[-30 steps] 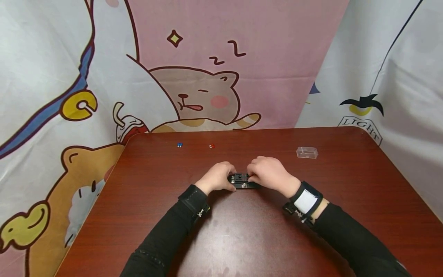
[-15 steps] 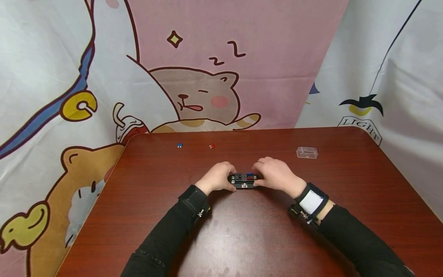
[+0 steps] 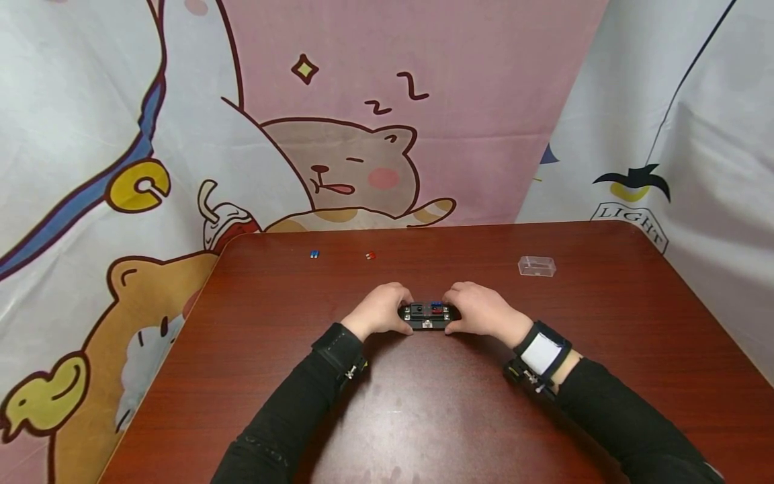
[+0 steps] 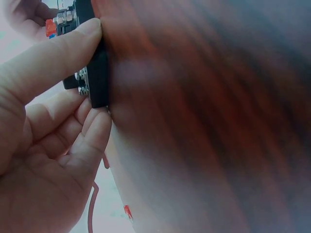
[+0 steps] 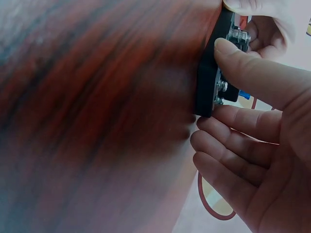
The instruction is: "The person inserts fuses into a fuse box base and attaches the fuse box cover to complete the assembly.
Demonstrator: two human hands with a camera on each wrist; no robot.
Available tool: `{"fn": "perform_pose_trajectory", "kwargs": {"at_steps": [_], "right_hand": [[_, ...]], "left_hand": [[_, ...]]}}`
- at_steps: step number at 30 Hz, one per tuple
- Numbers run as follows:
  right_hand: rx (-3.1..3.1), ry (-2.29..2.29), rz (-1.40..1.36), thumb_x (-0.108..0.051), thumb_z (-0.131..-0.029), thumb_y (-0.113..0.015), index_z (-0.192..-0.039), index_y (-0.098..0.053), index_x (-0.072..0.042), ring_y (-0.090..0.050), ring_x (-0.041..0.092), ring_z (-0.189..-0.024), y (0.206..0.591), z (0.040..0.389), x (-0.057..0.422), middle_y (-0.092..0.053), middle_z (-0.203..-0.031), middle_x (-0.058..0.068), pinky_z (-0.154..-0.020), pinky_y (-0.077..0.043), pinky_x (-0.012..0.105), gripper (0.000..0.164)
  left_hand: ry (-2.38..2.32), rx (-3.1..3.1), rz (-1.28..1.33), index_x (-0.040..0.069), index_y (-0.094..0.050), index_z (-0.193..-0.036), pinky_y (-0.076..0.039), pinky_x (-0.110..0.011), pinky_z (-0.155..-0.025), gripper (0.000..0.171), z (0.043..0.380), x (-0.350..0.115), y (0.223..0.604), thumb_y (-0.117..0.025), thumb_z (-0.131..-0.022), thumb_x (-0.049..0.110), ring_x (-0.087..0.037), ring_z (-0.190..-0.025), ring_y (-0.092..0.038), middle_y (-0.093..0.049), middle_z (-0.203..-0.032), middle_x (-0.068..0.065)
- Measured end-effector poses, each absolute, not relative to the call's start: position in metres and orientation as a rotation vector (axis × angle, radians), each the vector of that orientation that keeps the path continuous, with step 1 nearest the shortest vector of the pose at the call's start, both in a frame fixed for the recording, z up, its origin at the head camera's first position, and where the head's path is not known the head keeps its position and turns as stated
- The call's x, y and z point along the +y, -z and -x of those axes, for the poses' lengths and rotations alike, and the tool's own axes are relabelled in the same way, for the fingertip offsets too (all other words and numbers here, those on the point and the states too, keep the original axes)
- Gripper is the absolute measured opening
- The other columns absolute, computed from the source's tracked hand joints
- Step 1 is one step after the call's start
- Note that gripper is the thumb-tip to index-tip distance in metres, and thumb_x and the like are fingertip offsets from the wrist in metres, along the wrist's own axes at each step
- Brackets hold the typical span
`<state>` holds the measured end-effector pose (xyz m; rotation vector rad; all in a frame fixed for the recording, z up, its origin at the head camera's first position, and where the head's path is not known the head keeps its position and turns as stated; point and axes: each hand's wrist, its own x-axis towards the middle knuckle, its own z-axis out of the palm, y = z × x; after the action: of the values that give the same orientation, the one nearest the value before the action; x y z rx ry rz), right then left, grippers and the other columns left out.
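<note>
A black fuse block (image 3: 427,324) with metal screw terminals lies at the middle of the table. My left hand (image 3: 379,309) holds its left end between thumb and fingers. At the right end, my right hand (image 3: 480,309) grips it the same way, thumb on the near side. Blade fuses sit in the block's right half: a blue fuse (image 5: 244,94) shows in the right wrist view, and a red fuse (image 4: 50,27) in the left wrist view. In both wrist views the thumbs press the block's near side, and fingers partly cover its ends.
Far back on the brown table (image 3: 387,403) lie small blue fuses (image 3: 314,254) and, to their right, small red fuses (image 3: 371,255). A clear plastic cover (image 3: 537,266) stands at the back right. Behind the table hangs a printed cloth (image 3: 484,101).
My right hand has drawn back from over the block's right half to its right end, uncovering the red and blue fuses there. The left hand has stayed put.
</note>
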<state>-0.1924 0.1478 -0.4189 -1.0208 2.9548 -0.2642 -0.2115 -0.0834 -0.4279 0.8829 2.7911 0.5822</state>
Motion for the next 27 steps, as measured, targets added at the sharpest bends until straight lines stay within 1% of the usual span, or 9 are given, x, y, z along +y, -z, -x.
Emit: {"fn": "perform_pose_trajectory", "kwargs": {"at_steps": [9, 16, 27], "right_hand": [[2.941, 0.269, 1.029, -0.04, -0.072, -0.088, -0.1, -0.07, -0.007, -0.056, 0.018, -0.083, 0.4204, 0.194, 0.1474, -0.058, -0.088, 0.0, -0.074, -0.05, 0.038, 0.047], [2.936, 0.265, 1.031, -0.039, -0.071, -0.089, -0.096, -0.07, -0.008, -0.053, 0.017, -0.078, 0.4201, 0.1949, 0.1463, -0.054, -0.084, -0.001, -0.071, -0.048, 0.036, 0.044], [2.939, 0.27, 1.047, -0.039, -0.072, -0.088, -0.096, -0.07, -0.008, -0.053, 0.017, -0.079, 0.4231, 0.1949, 0.1469, -0.053, -0.084, -0.001, -0.071, -0.048, 0.036, 0.043]], "left_hand": [[-0.568, 2.789, -0.875, 0.009, -0.071, -0.099, -0.047, -0.031, -0.08, 0.045, 0.2111, -0.0828, 0.4274, -0.094, -0.064, 0.026, -0.015, -0.084, -0.057, -0.061, -0.092, 0.0], [-0.57, 2.782, -0.892, 0.009, -0.07, -0.099, -0.047, -0.032, -0.08, 0.045, 0.2106, -0.0835, 0.4272, -0.094, -0.064, 0.026, -0.015, -0.083, -0.056, -0.06, -0.092, 0.0], [-0.576, 2.776, -0.917, 0.007, -0.07, -0.105, -0.047, -0.034, -0.084, 0.048, 0.2078, -0.0848, 0.4268, -0.092, -0.067, 0.026, -0.017, -0.09, -0.058, -0.062, -0.099, -0.003]]}}
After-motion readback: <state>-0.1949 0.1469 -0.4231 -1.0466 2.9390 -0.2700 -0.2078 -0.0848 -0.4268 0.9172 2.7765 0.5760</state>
